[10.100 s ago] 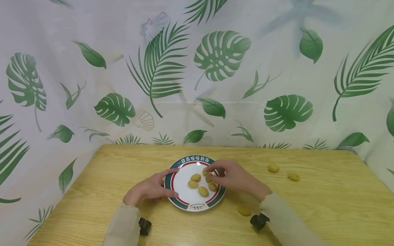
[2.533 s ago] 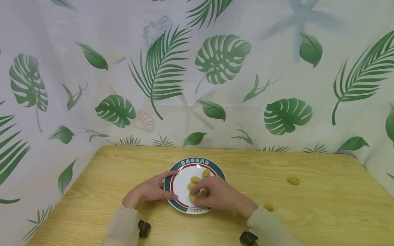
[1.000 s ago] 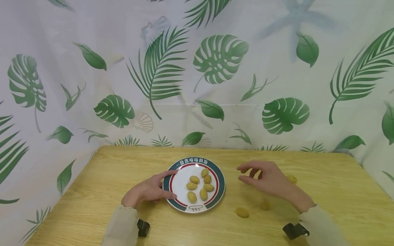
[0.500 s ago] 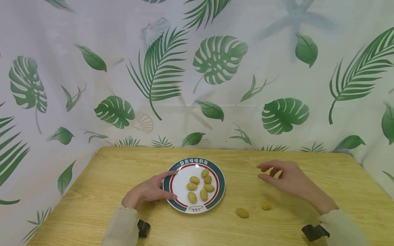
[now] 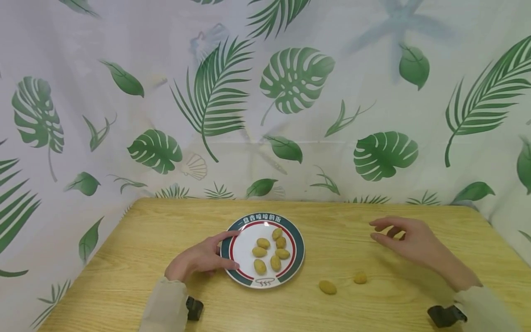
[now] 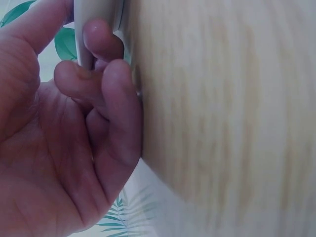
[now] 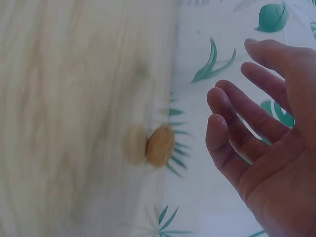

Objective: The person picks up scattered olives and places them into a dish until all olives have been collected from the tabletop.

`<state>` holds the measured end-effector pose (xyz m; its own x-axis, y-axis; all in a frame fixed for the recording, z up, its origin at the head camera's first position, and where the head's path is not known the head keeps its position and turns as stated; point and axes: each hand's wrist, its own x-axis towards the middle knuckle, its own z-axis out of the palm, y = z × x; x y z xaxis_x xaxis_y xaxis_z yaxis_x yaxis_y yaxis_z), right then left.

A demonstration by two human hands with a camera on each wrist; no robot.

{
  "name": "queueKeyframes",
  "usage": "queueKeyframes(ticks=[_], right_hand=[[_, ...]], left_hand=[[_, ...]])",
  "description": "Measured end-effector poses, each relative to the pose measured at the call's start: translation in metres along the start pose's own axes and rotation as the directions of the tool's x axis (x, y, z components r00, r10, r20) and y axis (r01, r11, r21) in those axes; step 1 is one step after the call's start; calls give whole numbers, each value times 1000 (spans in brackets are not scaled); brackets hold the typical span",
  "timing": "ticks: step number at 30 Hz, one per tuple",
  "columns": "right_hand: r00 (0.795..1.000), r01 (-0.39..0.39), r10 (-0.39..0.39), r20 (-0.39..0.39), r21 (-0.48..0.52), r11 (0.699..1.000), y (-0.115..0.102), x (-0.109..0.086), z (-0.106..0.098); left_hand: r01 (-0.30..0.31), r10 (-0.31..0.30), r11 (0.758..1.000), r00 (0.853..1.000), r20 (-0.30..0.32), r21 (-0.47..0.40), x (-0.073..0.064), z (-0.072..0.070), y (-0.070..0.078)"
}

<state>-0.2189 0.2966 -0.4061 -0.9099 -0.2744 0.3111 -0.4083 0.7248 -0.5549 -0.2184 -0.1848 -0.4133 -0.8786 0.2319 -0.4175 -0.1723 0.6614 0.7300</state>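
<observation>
Moving rightward, the right hand is now held farther from the plate than half a second ago, its fingers loosely bent, nothing gripped. The plate is pinched by the left hand, its seven pieces unmoved. Two loose pieces are left on the table, nearer the person and left of the right hand; one piece is seen near its fingers, untouched. Gathering is judged unfinished.

In the head view we cannot see the stretch of plate under the thumb and forefinger of the left hand. The left wrist view's top edge cuts the plate off above those fingers; in the right wrist view we find the tabletop blurred left of the fingers of the right hand, itself cropped.
</observation>
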Motion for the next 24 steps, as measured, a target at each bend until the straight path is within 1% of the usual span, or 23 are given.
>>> queueKeyframes(ticks=[7,12,18,24], right_hand=[[999,-52,52,-1,-62,997,21,-8,-10],[995,-95,96,10,-76,993,32,-12,-15],[983,-162,169,75,-95,982,43,-15,-21],[972,-161,178,156,-114,980,53,-16,-22]], left_hand=[[4,-4,1000,1000,1,-13,-1,0,0],[5,-5,1000,1000,-3,-6,0,0,0],[4,-4,1000,1000,0,-10,1,0,-1],[1,-1,1000,1000,1,5,1,0,-1]])
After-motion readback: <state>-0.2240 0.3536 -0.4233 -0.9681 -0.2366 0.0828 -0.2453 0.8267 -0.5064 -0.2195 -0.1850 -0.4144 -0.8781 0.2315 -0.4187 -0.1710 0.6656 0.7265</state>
